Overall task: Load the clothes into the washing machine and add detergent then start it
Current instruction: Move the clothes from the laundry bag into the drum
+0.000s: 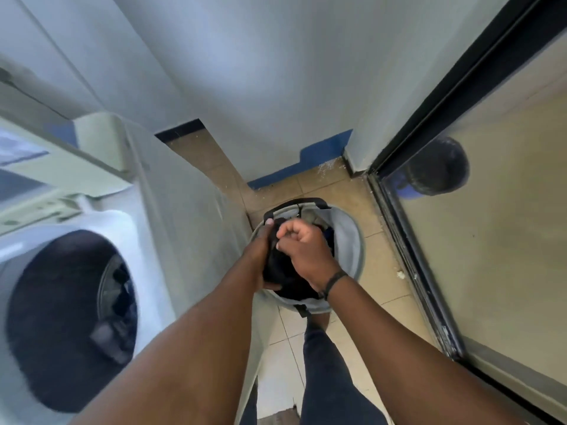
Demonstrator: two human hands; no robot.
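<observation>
**Me:** White enamel first: the washing machine (76, 271) is the biggest thing I've got, and I'll place everything off it. Its round door opening faces me with some dark cloth already lying in the drum (119, 299).

**You:** And the rest of the load?

**Me:** In the grey laundry basket (352, 237), on the tiled floor just past the machine's right side panel. More dark clothes sit low inside it, on the side far from the machine.

**You:** What are your hands doing?

**Me:** Both are over the basket. My left hand (260, 250), the one nearer the machine, is wrapped around a black garment (277, 268). My right hand (302, 245), on the side away from the machine, is curled shut, pinching the same garment's upper edge.

**You:** How would you do this step cleanly?

**Me:** I'd judge the garment is bunched rather than hanging free. So I'd gather the trailing part before lifting, or it may snag the basket's black handle (302, 202) on the far rim. Then swing it across the side panel, low enough to enter the opening, and push it well back into the drum so nothing drapes over the door seal.

**You:** Detergent?

**Me:** Not in view from here.
</observation>
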